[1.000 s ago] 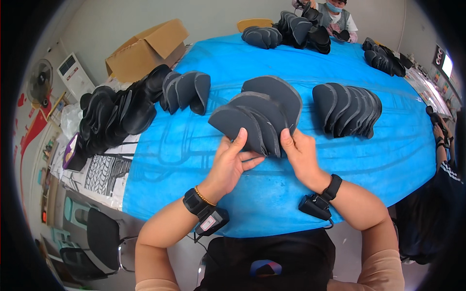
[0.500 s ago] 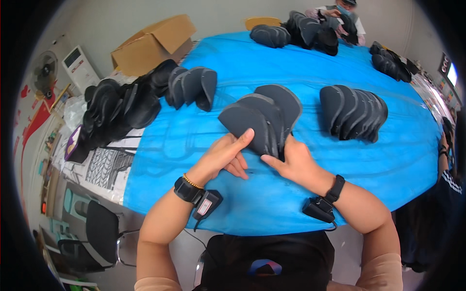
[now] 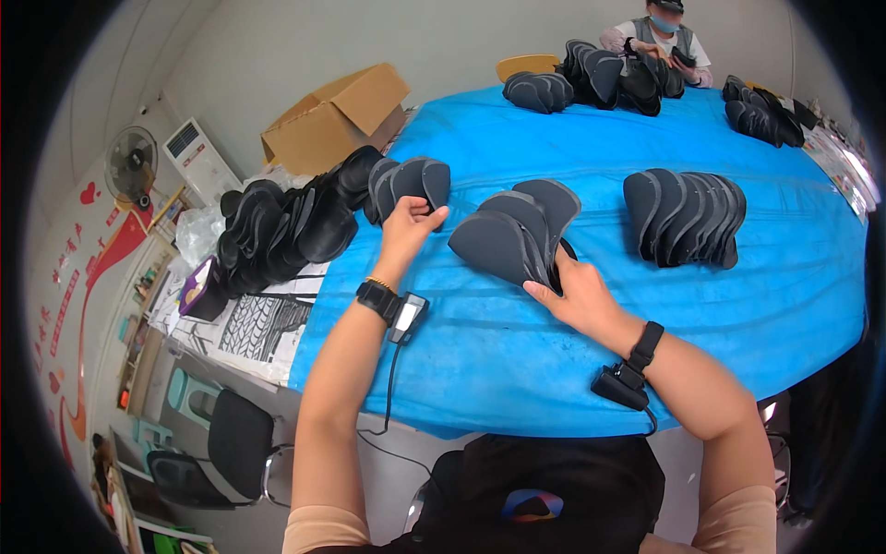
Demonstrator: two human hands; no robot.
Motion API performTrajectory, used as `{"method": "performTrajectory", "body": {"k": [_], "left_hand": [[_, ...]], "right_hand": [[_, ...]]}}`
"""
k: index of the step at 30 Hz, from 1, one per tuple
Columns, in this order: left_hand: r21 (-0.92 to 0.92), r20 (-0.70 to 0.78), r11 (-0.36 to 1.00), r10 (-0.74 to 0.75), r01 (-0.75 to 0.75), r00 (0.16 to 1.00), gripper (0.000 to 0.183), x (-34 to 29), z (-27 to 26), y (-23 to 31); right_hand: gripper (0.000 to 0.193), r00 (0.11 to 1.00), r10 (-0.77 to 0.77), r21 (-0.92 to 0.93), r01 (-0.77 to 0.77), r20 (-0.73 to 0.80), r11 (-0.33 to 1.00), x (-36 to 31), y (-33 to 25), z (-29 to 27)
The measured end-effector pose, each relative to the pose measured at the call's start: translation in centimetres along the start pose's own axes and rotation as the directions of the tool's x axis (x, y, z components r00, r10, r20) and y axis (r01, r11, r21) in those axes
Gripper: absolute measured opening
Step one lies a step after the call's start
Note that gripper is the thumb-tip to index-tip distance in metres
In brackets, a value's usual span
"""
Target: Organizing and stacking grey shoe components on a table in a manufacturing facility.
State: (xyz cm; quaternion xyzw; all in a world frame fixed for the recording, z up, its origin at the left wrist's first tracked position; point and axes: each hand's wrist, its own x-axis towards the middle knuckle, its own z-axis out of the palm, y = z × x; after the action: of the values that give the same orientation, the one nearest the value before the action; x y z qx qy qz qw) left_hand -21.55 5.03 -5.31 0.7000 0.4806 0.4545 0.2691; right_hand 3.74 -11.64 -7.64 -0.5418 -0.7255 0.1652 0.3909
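Right hand (image 3: 586,294) is clamped on fanned dark pads (image 3: 506,237); left hand (image 3: 404,235), grip indiscernible, at left stack (image 3: 413,178): picking apparently underway, pinch required.

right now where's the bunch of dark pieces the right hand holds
In the head view, the held bunch is just right of centre, against the blue cloth, between the left hand and the dark row farther right.

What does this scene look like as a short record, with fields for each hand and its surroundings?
Left hand: at a small cluster of dark curved pieces; grip unclear
Right hand: holding a fanned stack of similar pieces
Right of that stack: a row of overlapping pieces
Surface: blue cover
Back left: cardboard box
Far side: another person behind more dark pieces
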Motion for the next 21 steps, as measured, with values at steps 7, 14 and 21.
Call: {"method": "performTrajectory", "body": {"k": [7, 14, 21], "left_hand": [[0.379, -0.166, 0.919, 0.181, -0.107, 0.969, 0.06, 0.7, 3.6, 0.5], [-0.081, -0.266, 0.953, 0.261, -0.292, 0.928, 0.023, -2.4, 3.7, 2.5], [-0.004, -0.369, 0.969, 0.229, -0.248, 0.901, 0.025, -2.1, 1.2, -0.3]], "right_hand": [[0.074, 0.989, -0.048, -0.056, 0.056, 0.14, 0.997, 0.1, 0.6, -1.2], [0.066, 0.998, -0.033, 0.121, 0.027, 0.05, 0.992, 0.6, 2.1, -1.0], [0.069, 0.999, -0.042, 0.279, 0.045, -0.015, 0.959, 0.9, 2.0, -1.3]]}}
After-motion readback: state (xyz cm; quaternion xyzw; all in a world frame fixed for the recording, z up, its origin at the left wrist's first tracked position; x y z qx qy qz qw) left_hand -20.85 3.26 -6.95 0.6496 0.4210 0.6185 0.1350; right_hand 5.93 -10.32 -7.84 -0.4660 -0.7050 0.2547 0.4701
